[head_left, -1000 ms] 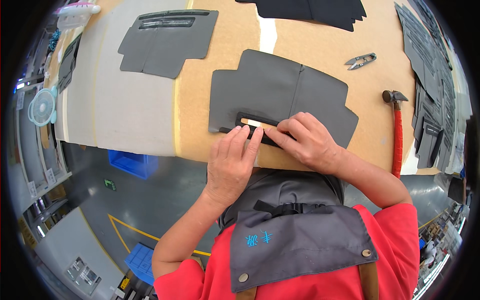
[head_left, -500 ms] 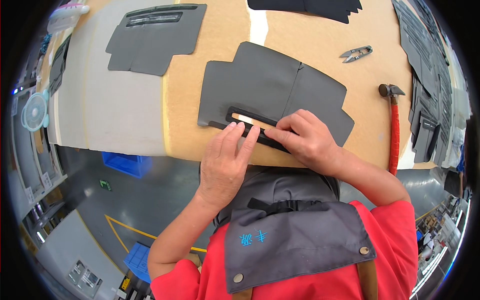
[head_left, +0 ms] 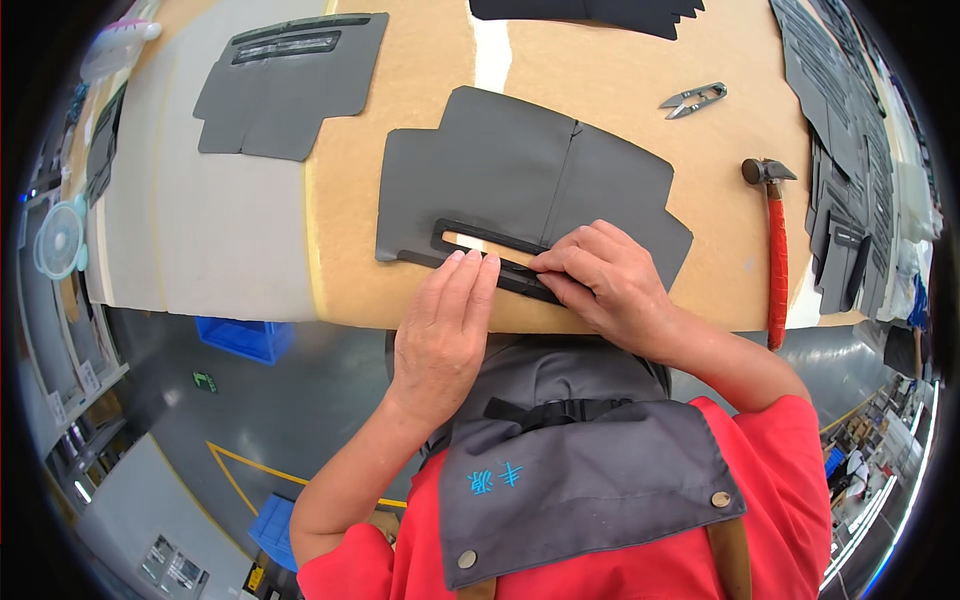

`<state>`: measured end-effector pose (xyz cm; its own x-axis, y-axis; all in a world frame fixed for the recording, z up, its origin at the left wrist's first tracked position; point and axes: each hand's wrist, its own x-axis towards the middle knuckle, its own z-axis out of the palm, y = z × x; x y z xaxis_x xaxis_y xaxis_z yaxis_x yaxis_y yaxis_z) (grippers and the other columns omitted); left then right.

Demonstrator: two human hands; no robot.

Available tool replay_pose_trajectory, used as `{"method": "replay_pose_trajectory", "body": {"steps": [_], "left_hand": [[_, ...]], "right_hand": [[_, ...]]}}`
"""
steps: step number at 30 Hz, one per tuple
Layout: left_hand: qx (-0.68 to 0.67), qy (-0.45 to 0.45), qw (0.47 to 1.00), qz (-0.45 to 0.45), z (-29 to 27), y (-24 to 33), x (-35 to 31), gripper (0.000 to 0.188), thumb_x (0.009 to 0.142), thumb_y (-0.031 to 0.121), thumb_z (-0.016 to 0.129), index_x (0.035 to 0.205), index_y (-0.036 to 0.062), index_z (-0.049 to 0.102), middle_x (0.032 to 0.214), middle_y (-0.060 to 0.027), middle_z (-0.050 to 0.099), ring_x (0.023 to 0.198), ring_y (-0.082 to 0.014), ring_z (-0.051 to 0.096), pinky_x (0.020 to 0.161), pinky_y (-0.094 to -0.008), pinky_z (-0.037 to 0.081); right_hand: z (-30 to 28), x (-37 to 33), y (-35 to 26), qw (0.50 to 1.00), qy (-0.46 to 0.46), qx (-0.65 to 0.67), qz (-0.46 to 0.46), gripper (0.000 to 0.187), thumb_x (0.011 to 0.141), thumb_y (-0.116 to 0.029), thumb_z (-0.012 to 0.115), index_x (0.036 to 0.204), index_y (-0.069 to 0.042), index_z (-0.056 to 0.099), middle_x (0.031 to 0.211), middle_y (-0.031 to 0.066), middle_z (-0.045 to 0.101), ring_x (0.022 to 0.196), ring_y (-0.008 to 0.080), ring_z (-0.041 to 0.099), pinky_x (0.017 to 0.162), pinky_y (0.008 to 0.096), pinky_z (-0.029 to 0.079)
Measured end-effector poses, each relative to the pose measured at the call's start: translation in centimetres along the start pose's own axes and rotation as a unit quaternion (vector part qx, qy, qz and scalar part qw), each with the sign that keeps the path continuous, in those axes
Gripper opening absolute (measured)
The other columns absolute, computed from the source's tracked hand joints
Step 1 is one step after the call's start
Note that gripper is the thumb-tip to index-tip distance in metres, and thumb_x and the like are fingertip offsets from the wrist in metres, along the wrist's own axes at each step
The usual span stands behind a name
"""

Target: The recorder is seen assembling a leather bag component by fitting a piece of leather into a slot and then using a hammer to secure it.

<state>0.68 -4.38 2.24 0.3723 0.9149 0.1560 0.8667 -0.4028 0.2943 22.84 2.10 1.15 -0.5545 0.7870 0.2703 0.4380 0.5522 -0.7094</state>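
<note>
A dark grey cut panel (head_left: 490,165) with stepped corners and a seam lies on the worktable in front of me. Near its close edge is a long slot framed by a black strip (head_left: 490,233), and the tan tabletop shows through the opening. My left hand (head_left: 440,335) lies with its fingers stretched flat on the near side of that frame. Beside it, my right hand (head_left: 608,285) pinches the black strip between thumb and fingers along the same near side. Those fingers cover the frame's right end.
A similar slotted panel (head_left: 290,90) lies at the far left. To the right are thread snips (head_left: 693,100) and a hammer (head_left: 776,240) with a red handle. Stacked dark pieces (head_left: 845,150) line the right edge. A small fan (head_left: 61,238) stands at left.
My right fingertips have shifted slightly on the strip, with the thumb now drawn nearer to me. My left hand stays flat on the frame. The whole view has shifted a little.
</note>
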Motion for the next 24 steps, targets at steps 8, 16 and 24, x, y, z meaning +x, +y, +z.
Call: {"method": "replay_pose_trajectory", "body": {"steps": [8, 16, 24], "left_hand": [[-0.008, -0.011, 1.0, -0.004, -0.1, 0.1, 0.0, 0.059, 0.082, -0.012, 0.062, 0.137, 0.0099, 0.065, 0.13, -0.0124, 0.058, 0.123, -0.0303, 0.059, 0.101, -0.0403, 0.052], [0.018, -0.001, 1.0, 0.026, -0.1, 0.2, 0.1, 0.065, 0.078, -0.016, 0.062, 0.137, 0.0112, 0.066, 0.132, -0.0117, 0.058, 0.123, -0.0307, 0.059, 0.099, -0.0404, 0.053], [0.003, -0.005, 0.999, 0.047, 0.2, 0.9, 0.1, 0.045, 0.088, 0.0, 0.065, 0.132, 0.0036, 0.067, 0.13, -0.0116, 0.061, 0.123, -0.0289, 0.059, 0.104, -0.0398, 0.053]], "right_hand": [[0.0, -1.1, 1.3, 0.992, 0.005, -0.073, -0.099, 0.032, 0.073, -0.004, 0.074, 0.104, -0.004, 0.072, 0.093, 0.0056, 0.065, 0.079, 0.0218, 0.06, 0.067, 0.0346, 0.049], [-0.1, -1.4, 1.0, 0.975, 0.002, -0.143, -0.169, 0.041, 0.075, -0.01, 0.068, 0.115, -0.002, 0.073, 0.099, 0.0065, 0.064, 0.081, 0.0215, 0.061, 0.067, 0.034, 0.051], [-0.3, -1.3, 1.4, 0.978, -0.006, -0.124, -0.168, 0.04, 0.074, -0.01, 0.067, 0.112, -0.001, 0.074, 0.099, 0.007, 0.065, 0.082, 0.0216, 0.062, 0.068, 0.0337, 0.052]]}}
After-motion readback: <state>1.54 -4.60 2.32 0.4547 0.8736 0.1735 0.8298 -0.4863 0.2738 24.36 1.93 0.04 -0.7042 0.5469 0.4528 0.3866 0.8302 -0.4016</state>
